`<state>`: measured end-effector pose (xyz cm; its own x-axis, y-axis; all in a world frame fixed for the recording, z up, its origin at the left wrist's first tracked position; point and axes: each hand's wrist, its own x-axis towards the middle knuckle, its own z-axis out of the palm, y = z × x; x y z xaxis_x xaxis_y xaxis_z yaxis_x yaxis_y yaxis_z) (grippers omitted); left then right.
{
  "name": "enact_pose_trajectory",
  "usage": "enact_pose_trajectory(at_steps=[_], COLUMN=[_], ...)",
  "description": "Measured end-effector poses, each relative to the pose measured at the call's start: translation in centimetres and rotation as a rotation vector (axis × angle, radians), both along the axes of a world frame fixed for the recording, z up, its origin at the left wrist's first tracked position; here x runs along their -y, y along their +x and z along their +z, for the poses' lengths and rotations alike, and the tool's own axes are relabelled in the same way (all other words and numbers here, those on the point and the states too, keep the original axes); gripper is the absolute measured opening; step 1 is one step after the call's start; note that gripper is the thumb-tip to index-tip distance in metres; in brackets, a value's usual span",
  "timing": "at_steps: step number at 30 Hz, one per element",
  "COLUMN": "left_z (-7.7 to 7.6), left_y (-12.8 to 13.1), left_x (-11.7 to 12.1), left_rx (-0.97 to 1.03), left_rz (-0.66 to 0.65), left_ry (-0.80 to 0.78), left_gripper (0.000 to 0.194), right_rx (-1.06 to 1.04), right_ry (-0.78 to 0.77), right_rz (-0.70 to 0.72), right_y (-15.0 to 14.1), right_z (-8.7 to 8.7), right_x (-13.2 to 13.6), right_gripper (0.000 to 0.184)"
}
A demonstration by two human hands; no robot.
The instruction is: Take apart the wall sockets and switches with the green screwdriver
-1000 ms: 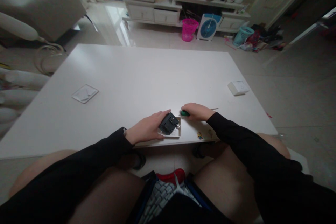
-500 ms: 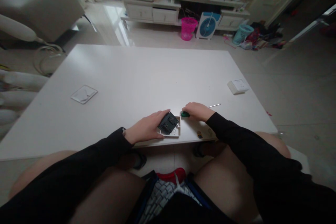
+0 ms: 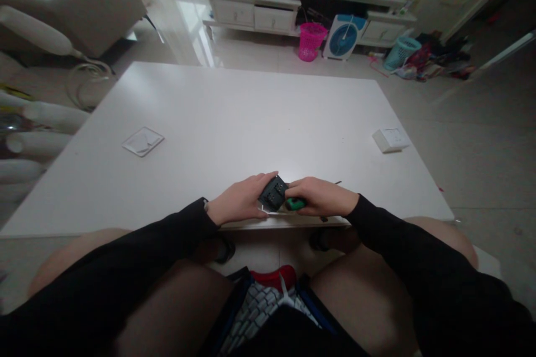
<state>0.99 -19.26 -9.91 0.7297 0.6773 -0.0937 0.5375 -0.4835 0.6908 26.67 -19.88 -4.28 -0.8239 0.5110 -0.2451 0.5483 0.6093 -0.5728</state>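
Note:
Near the front edge of the table, my left hand grips a black wall socket module by its left side. The module is tilted, and the white box beneath it is mostly hidden. Close against the module's right side, my right hand is closed around the green handle of a screwdriver. The tip of the metal shaft pokes out beyond the hand, pointing away to the right. A small dark piece lies under the right wrist, partly covered.
On the white table, a flat clear-and-white square plate lies to the left. A white box-shaped piece is near the right edge. Beyond on the floor stand a pink basket and a blue fan.
My right hand has brought the screwdriver left and nearer, up against the module, covering part of the white box. My left hand keeps its hold. The camera view has shifted slightly.

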Motion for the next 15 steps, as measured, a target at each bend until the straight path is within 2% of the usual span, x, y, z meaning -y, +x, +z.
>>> enact_pose_trajectory(at_steps=[6,15], left_z=[-0.2,0.2], left_y=[0.2,0.1], left_x=[-0.1,-0.1], left_rx=[0.023,0.012], left_rz=[0.010,0.005], left_ry=[-0.001,-0.012], left_gripper=[0.098,0.100], right_rx=[0.161,0.220], right_ry=[0.123,0.052], right_rz=[0.077,0.042], right_y=[-1.5,-2.0], right_z=[-1.7,-1.8], right_x=[1.1,1.3], right_gripper=[0.017,0.019])
